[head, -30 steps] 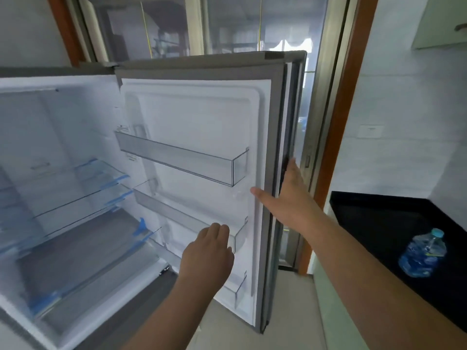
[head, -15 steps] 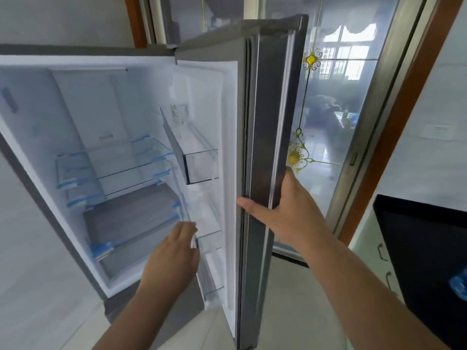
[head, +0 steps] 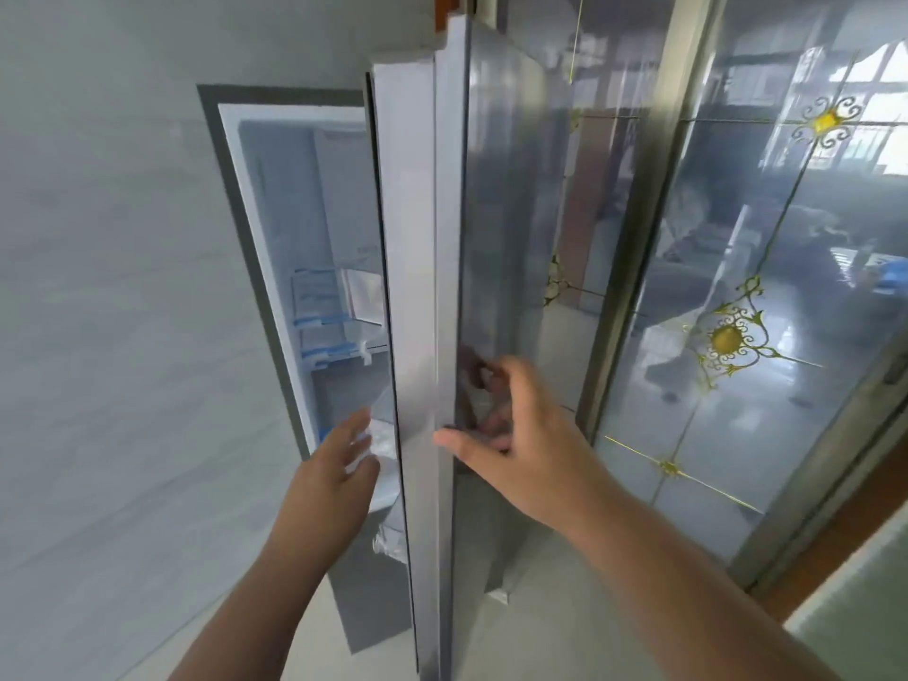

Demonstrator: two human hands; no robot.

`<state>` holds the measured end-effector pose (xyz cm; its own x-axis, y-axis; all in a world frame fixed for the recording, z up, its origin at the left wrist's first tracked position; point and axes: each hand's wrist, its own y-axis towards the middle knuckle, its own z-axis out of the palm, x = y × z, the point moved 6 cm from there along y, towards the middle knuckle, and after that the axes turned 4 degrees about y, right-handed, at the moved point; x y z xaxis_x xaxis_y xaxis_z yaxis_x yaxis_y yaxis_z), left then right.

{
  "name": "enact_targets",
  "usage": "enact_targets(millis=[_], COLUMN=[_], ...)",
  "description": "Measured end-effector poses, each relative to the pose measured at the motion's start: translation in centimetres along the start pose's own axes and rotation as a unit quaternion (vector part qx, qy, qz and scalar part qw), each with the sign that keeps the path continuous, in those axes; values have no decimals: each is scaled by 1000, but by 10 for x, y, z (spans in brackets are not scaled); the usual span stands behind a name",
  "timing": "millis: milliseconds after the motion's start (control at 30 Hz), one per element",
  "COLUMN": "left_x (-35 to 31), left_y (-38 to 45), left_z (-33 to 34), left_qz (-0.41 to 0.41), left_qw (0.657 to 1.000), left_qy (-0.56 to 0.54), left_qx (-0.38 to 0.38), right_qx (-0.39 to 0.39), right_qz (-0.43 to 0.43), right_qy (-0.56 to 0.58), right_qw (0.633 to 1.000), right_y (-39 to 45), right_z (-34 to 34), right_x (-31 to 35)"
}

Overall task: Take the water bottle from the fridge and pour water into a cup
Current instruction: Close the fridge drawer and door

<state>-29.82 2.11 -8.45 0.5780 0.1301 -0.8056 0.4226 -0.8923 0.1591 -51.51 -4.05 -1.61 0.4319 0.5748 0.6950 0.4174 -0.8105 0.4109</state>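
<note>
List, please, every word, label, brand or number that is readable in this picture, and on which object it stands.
None can be read.
Fridge door: no brand or label shows on its outer face.
Shelves inside the fridge: blue trim only, no text.
Glass door: gold ornaments, no words.

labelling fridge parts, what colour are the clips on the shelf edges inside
Blue, on the front edges of the clear shelves inside the fridge; seen in the head view.

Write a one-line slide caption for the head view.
Right hand on the edge of the half-open grey metal fridge door, left hand open beside the white fridge interior.
</note>
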Motion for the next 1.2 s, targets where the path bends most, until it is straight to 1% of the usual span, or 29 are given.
enact_targets(millis=[67, 133, 233, 300, 433, 567, 733, 867, 1000, 1200], left_x=[3, 5, 17, 27, 49, 67, 86, 96, 104, 111], left_y=[-1, 4, 25, 44, 87, 129, 176, 215, 244, 261], left_z=[-18, -34, -51, -63, -82, -101, -117, -126, -132, -134], left_qz=[7, 22, 24, 17, -3, -18, -10, -11, -13, 3], left_qw=[999, 998, 999, 998, 995, 991, 985, 984, 987, 992], left_qy=[-36, -54, -9, 31, 29, 35, 92, 118, 107, 77], left_qx=[-15, -27, -40, -58, -90, -126, -144, -130, -119, -104], right_qx=[36, 80, 145, 172, 158, 154, 169, 175, 177, 175], right_qz=[-9, -15, -33, -47, -60, -54, -8, 29, 53, 83], right_qy=[1, -23, -99, -147, -190, -224, -260, -273, -283, -283], right_qw=[999, 996, 984, 973, 967, 961, 951, 946, 941, 939], right_y=[14, 29, 52, 70, 112, 146, 175, 200, 216, 229], right_z=[21, 42, 70, 86, 113, 142, 173, 187, 196, 206], right_x=[5, 10, 21, 29, 36, 31, 18, 12, 6, -6])
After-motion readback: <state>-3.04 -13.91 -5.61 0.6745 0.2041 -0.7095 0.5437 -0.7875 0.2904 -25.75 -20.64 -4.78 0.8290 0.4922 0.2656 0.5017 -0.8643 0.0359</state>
